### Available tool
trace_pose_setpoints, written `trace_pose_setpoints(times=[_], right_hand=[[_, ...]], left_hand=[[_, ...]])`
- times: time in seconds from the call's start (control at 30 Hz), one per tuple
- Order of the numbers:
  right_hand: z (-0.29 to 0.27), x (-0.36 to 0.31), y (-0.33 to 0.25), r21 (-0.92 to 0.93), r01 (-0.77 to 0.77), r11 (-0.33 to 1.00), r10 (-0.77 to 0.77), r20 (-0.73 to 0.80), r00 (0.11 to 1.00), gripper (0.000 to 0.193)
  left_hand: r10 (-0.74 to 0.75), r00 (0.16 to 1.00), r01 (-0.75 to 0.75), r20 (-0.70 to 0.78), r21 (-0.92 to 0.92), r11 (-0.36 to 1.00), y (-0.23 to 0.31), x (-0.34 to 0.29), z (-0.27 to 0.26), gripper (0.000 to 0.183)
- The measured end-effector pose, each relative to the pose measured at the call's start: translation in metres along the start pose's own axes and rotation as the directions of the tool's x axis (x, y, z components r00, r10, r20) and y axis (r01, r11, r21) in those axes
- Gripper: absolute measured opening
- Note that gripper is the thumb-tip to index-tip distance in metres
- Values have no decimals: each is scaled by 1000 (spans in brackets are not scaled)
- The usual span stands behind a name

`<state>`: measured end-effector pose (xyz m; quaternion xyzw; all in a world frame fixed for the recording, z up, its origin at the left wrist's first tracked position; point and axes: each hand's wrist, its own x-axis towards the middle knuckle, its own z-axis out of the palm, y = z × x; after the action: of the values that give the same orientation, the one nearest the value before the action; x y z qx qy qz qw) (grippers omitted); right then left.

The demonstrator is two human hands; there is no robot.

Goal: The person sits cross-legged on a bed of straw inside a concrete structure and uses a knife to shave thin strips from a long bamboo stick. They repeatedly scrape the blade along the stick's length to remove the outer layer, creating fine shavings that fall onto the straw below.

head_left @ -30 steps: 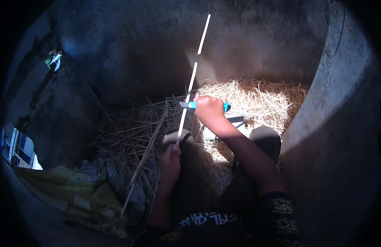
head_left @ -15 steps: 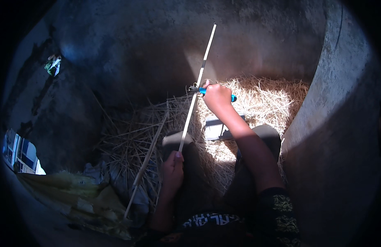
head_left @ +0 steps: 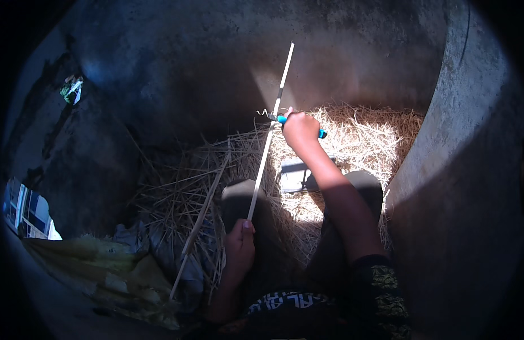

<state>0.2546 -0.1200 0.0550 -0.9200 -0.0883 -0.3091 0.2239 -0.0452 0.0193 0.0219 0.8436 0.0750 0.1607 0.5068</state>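
Note:
My left hand (head_left: pixel 239 245) is closed around the lower end of a long, thin pale stick (head_left: pixel 264 156) that slants up and away from me. Farther up the stick, my right hand (head_left: pixel 300 130) grips a blue-handled knife (head_left: pixel 281 119), its short dark blade against the wood. A thin curled shaving (head_left: pixel 262 113) stands out at the blade. Beyond the knife the stick carries a dark band, and its far tip reaches up in front of the wall.
Pale shavings (head_left: pixel 367 136) cover the ground ahead, partly sunlit. A light block (head_left: pixel 293 175) lies between my knees. Another long strip (head_left: pixel 202 218) leans at left, near a yellowish sheet (head_left: pixel 98 266). A curved concrete wall (head_left: pixel 188 68) encloses the spot.
The stick has slid slightly back toward me, with my left hand a little lower. Against the stick, the knife sits closer to its dark band, and the shaving's curl looks different.

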Motion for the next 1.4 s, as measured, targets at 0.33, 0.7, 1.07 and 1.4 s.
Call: trace_pose_setpoints(times=[0.33,0.7,1.07,1.4], right_hand=[[3,-31,-16,-97,264,960,-258,69,964,37],[-12,-87,-42,-69,407,911,-398,118,910,35],[3,-63,-15,5,290,957,-282,241,929,16],[2,-23,12,-26,11,1000,-1,329,944,20]], left_hand=[[-164,986,167,35,-131,977,5,8,-5,24],[-54,984,81,-167,157,984,-2,6,11,22],[80,978,0,-192,384,923,13,-4,20,17],[107,980,-23,-169,437,899,8,-14,15,16]])
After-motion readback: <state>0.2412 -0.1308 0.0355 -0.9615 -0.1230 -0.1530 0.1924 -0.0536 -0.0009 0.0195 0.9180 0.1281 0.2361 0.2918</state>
